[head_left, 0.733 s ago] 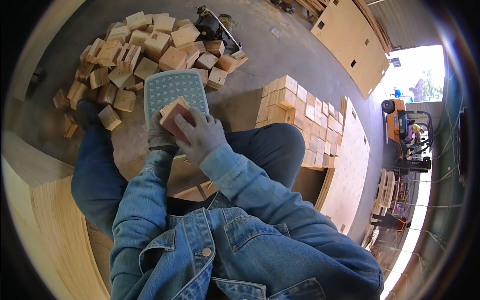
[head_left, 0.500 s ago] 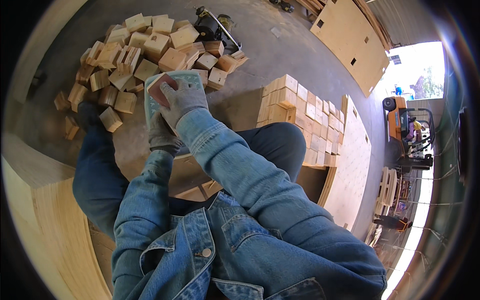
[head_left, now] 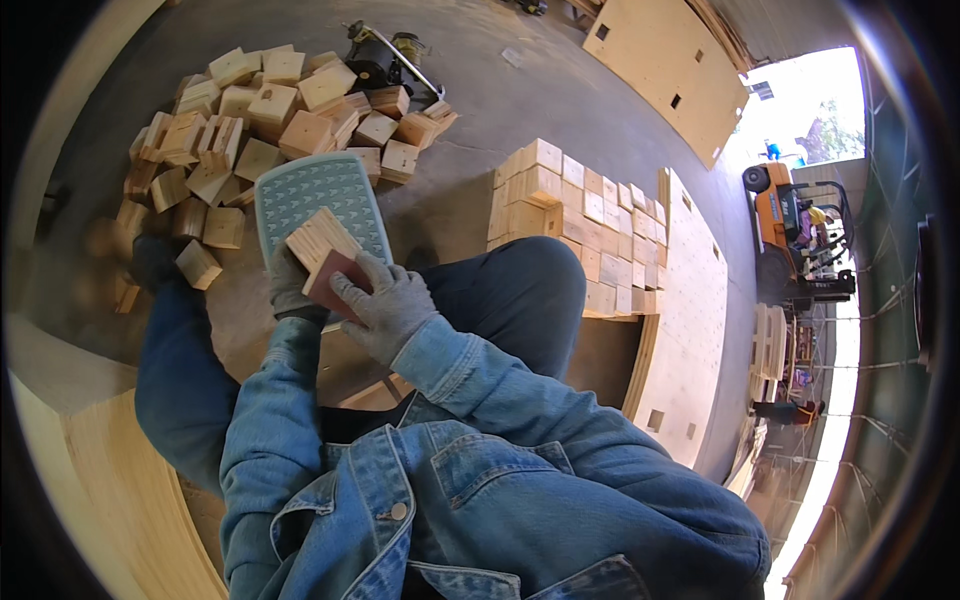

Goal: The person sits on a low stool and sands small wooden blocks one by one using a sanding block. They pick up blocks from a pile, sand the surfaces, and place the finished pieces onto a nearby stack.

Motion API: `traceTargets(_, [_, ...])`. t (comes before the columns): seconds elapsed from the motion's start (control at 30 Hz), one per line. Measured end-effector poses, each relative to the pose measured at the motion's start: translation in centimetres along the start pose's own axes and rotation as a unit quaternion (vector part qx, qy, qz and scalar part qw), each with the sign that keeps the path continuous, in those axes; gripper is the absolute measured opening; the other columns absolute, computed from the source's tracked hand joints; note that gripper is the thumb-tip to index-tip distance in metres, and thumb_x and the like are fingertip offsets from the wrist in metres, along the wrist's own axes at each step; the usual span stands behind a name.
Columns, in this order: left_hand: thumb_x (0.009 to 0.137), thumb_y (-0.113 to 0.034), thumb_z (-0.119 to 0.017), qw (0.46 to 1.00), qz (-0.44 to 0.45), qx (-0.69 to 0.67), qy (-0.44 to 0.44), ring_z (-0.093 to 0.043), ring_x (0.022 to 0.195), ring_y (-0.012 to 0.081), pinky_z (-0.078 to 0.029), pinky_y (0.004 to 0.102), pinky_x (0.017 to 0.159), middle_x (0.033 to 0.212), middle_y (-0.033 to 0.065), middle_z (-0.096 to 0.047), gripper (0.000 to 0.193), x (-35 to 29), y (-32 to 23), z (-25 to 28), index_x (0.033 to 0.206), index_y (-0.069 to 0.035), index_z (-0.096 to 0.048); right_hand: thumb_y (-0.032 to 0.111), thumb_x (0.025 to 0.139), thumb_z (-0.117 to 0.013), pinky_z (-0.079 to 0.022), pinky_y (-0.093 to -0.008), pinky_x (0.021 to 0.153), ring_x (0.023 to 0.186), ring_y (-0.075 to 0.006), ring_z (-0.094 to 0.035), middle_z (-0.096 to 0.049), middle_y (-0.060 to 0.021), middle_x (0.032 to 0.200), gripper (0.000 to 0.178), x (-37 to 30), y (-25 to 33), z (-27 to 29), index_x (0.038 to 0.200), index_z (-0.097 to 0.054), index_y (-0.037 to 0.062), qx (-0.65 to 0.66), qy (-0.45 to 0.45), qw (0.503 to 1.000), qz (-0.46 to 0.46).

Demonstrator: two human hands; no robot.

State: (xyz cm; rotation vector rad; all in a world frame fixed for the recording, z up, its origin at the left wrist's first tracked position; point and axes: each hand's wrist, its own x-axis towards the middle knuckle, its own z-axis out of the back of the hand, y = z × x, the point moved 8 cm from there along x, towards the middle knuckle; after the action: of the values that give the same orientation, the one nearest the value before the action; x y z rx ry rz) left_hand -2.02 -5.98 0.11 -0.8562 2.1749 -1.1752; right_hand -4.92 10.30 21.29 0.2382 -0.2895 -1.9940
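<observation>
My gloved left hand [head_left: 290, 283] grips a pale layered wooden block [head_left: 322, 237] by its left side, above a teal plastic stool [head_left: 310, 185] with a patterned top. In my gloved right hand [head_left: 388, 312] is a reddish-brown piece of sandpaper [head_left: 336, 284], pressed against the near end of the block. The right fingers are bent over the sandpaper. Part of the left fingers is hidden behind the block.
A loose heap of wooden blocks [head_left: 270, 105] lies on the floor ahead, beside a power tool [head_left: 378, 58]. Right of my knee stands a neat stack of blocks [head_left: 590, 225] near a plywood sheet [head_left: 690, 330]. Farther right is an orange forklift [head_left: 775, 225].
My right hand has drawn the sandpaper from the block's far end toward me, to its near end. The block's top now shows. The whole view has shifted slightly.
</observation>
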Motion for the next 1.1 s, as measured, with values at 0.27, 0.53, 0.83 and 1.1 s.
traceTargets(0.27, [0.103, -0.023, -0.061, 0.953, 0.136, -0.263, 0.058, -0.06, 0.13, 0.0311, -0.05, 0.0445, 0.113, 0.142, 0.0156, -0.059, 0.045, -0.7, 0.5, -2.4, 0.144, -0.008, -0.049, 0.04, 0.088, -0.075, -0.049, -0.0532, 0.102, 0.126, -0.0432, -0.059, -0.051, -0.0195, 0.146, 0.066, 8.8, -0.1, 1.1, 0.148, -0.058, 0.0196, 0.015, 0.004, 0.999, -0.031])
traceTargets(0.53, [0.11, -0.04, -0.053, 0.958, -0.061, 0.277, 0.044, -0.055, 0.136, 0.0351, -0.047, 0.0477, 0.117, 0.151, 0.0182, -0.052, 0.056, 0.5, 0.1, 0.5, 0.154, -0.009, -0.04, 0.039, 0.089, -0.075, -0.049, -0.0507, 0.102, 0.12, -0.0416, -0.062, -0.055, -0.0194, 0.141, 0.066, 12.9, 0.1, 1.0, 0.15, -0.056, 0.0184, -0.01, 0.003, 0.998, -0.058])
traceTargets(0.83, [0.103, -0.061, -0.054, 0.942, 0.174, -0.285, -0.016, -0.06, 0.128, 0.0335, -0.049, 0.0479, 0.113, 0.14, 0.0156, -0.062, 0.071, -0.5, 1.4, -1.0, 0.148, -0.006, -0.053, 0.038, 0.086, -0.079, -0.049, -0.0533, 0.1, 0.124, -0.0408, -0.059, -0.048, -0.0192, 0.145, 0.065, 1.5, -0.7, 0.6, 0.146, -0.059, 0.0207, 0.008, -0.036, 0.999, -0.015])
traceTargets(1.1, [0.104, -0.056, -0.052, 1.0, 0.004, -0.002, -0.011, -0.056, 0.134, 0.0315, -0.049, 0.0484, 0.113, 0.146, 0.0127, -0.058, 0.063, -0.7, 0.5, -0.3, 0.148, -0.01, -0.052, 0.038, 0.086, -0.078, -0.049, -0.0533, 0.099, 0.126, -0.0412, -0.058, -0.049, -0.0186, 0.148, 0.066, 5.8, -1.7, 1.3, 0.146, -0.059, 0.0205, 0.015, -0.024, 0.999, -0.047])
